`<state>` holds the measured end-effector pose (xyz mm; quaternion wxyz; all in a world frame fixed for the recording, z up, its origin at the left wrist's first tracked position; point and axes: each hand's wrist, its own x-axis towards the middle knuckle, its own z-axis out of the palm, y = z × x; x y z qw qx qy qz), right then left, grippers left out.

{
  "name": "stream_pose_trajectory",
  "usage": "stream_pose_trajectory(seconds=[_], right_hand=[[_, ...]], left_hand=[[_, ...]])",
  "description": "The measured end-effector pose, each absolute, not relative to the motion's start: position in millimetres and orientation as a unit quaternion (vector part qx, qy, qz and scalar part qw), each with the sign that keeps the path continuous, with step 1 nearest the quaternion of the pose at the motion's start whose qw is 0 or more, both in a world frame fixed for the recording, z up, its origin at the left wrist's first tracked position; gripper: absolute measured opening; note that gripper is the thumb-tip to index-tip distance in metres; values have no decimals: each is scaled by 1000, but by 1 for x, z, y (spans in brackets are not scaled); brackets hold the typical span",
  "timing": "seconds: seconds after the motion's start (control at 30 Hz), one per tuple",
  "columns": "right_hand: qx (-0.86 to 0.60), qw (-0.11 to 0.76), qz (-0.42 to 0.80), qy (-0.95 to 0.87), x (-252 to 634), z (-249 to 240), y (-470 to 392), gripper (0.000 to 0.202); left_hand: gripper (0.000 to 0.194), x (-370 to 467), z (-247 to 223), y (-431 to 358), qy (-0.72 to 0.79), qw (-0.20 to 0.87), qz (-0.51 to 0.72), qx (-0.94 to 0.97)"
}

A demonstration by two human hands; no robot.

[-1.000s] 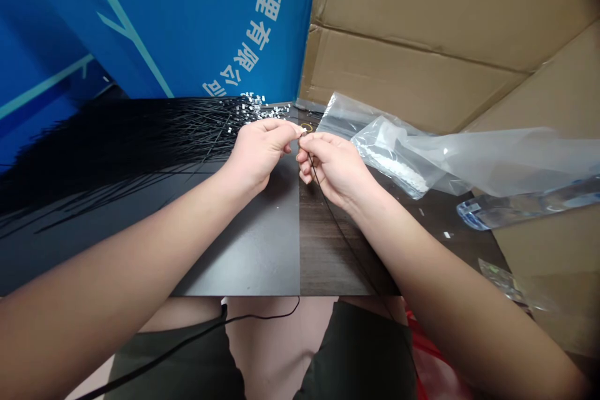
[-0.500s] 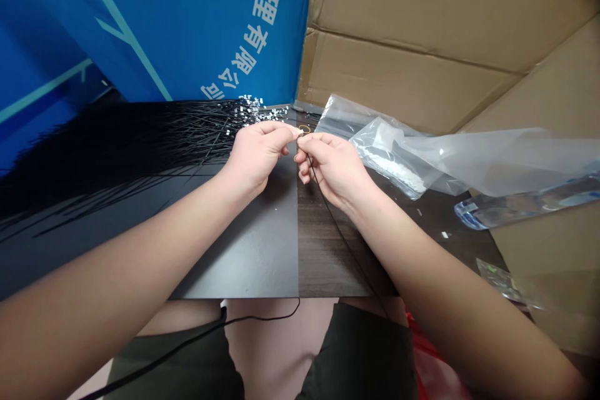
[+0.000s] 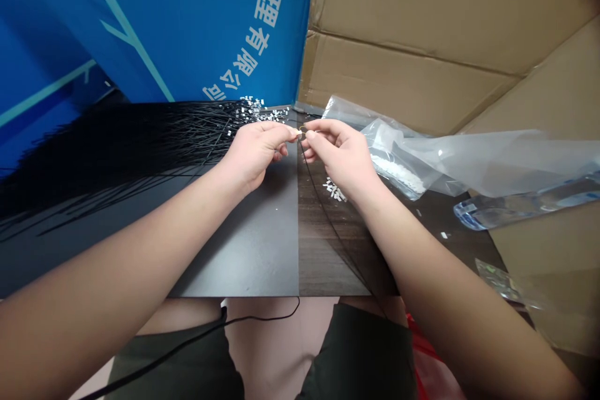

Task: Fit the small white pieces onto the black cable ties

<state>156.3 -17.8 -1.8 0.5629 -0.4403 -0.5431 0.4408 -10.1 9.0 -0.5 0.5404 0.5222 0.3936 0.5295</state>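
Observation:
My left hand (image 3: 260, 150) pinches a small white piece (image 3: 299, 132) between thumb and forefinger. From those fingertips a thin black cord (image 3: 334, 228) runs down across the table and over its front edge. Close against it, my right hand (image 3: 340, 153) is closed in a pinch at a thin yellowish loop (image 3: 302, 128); the fingertips partly cover the loop. How the loop, cord and white piece join is too small to make out. Small white pieces (image 3: 334, 189) lie in a pile under my right wrist.
A thick bundle of black cords (image 3: 117, 144) with white ends (image 3: 255, 109) lies at the left. Clear plastic bags (image 3: 469, 153), one with white pieces (image 3: 398, 175), lie at the right. A blue panel (image 3: 187, 19) and cardboard (image 3: 412, 12) stand behind the dark table (image 3: 244, 250).
My right hand has shifted right and its fingers moved from the black cord to the yellowish loop. The white pile beneath it has come into view. My left hand stays nearly in place.

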Motion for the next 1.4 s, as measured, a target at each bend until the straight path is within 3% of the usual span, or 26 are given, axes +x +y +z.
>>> stream_pose_trajectory(seconds=[0.3, 0.5, 1.4], right_hand=[[-439, 506, 249, -699, 166, -5, -16, 11], [-445, 517, 223, -696, 167, -6, -15, 12], [-453, 486, 146, -733, 169, -9, -13, 12]], left_hand=[[9, -10, -2, 9, 396, 552, 504, 534], [15, -8, -1, 6, 397, 567, 485, 535], [13, -9, 2, 1, 439, 400, 457, 662]])
